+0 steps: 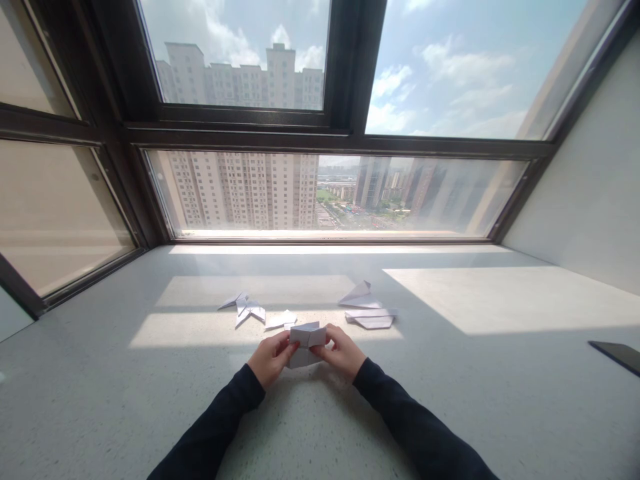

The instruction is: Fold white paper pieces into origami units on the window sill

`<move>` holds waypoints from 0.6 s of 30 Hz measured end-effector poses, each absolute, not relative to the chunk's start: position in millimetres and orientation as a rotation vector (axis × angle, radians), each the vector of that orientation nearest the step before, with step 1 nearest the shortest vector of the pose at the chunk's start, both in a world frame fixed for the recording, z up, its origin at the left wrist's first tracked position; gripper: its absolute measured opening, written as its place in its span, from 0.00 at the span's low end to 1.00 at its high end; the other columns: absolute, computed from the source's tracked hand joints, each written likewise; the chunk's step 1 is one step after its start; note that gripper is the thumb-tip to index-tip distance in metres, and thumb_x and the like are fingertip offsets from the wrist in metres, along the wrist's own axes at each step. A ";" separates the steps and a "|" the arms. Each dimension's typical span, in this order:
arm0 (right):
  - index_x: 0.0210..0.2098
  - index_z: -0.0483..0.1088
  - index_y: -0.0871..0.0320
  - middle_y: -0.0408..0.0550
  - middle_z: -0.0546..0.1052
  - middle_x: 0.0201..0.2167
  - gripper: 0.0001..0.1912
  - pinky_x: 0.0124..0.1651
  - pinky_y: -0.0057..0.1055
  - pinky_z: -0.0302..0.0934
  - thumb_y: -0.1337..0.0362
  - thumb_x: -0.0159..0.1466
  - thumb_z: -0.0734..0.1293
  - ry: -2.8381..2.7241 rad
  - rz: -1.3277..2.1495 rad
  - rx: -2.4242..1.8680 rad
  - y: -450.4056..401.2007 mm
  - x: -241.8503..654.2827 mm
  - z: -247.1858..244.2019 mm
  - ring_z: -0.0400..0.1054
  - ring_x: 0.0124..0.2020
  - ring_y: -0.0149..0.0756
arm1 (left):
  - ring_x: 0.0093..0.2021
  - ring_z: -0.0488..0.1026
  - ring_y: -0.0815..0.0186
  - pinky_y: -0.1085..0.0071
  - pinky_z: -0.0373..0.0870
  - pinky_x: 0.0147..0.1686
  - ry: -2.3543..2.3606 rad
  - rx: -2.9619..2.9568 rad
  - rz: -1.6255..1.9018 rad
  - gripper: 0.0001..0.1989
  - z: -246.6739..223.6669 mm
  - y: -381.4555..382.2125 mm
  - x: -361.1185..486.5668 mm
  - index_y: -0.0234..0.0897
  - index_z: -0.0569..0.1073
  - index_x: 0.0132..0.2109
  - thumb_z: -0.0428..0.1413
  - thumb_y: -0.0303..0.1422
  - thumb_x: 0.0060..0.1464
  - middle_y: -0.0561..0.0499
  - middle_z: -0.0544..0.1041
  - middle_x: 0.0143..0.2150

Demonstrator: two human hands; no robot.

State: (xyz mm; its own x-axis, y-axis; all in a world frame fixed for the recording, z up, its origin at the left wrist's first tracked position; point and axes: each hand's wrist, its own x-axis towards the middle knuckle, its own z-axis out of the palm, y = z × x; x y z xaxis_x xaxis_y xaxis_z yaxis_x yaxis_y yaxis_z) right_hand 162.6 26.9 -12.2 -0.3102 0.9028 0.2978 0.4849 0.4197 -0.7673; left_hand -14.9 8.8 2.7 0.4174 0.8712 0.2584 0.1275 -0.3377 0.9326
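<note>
Between my hands is a folded piece of white paper (306, 335), raised a little over the sill, with a lower flap hanging toward me. My left hand (270, 358) pinches its left side, thumb in front. On the right side, my right hand (341, 353) grips it the same way, fingers curled behind. Just beyond the left fingers lies a small folded paper piece (281, 320). Farther left rests a paper crane (246, 309) with pointed parts. To the right are a paper plane (361, 297) and a flat folded paper shape (371, 319).
The speckled white windowsill (150, 400) spreads under everything, with bright sun patches. A dark flat object (617, 357) lies at the right edge. Dark window frames (320, 141) rise at the back, and a white wall (590, 193) stands at right.
</note>
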 end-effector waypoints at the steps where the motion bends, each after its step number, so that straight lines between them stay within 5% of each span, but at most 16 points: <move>1: 0.32 0.65 0.58 0.44 0.66 0.27 0.09 0.25 0.26 0.54 0.65 0.49 0.64 -1.905 0.760 -1.180 26.0 162.2 -11.4 0.59 0.29 0.32 | 0.41 0.67 0.59 0.67 0.61 0.42 0.897 1.783 1.023 0.16 2.2 9.7 -15.6 0.32 0.70 0.42 0.49 0.37 0.50 0.44 0.73 0.39; 6: 0.50 0.52 0.55 0.45 0.67 0.34 0.30 0.26 0.25 0.57 0.66 0.48 0.65 -1.769 0.890 -1.117 23.9 163.7 -7.0 0.61 0.30 0.30 | 0.40 0.67 0.59 0.66 0.61 0.42 0.967 1.866 1.053 0.15 1.7 12.6 -18.7 0.32 0.71 0.40 0.48 0.37 0.50 0.45 0.73 0.38; 11: 0.30 0.68 0.57 0.45 0.70 0.26 0.09 0.24 0.26 0.55 0.60 0.50 0.64 -1.894 0.756 -1.133 26.0 167.0 -1.5 0.62 0.28 0.32 | 0.36 0.68 0.59 0.67 0.62 0.36 1.004 1.914 1.048 0.14 3.3 10.4 -17.2 0.34 0.72 0.38 0.47 0.37 0.50 0.45 0.74 0.34; 18: 0.21 0.70 0.56 0.45 0.70 0.20 0.09 0.23 0.27 0.56 0.59 0.52 0.63 -1.932 0.503 -1.126 21.9 167.5 7.1 0.61 0.23 0.32 | 0.33 0.69 0.62 0.71 0.63 0.33 1.022 2.045 1.006 0.13 -1.2 10.3 -17.6 0.36 0.71 0.39 0.47 0.35 0.50 0.46 0.74 0.33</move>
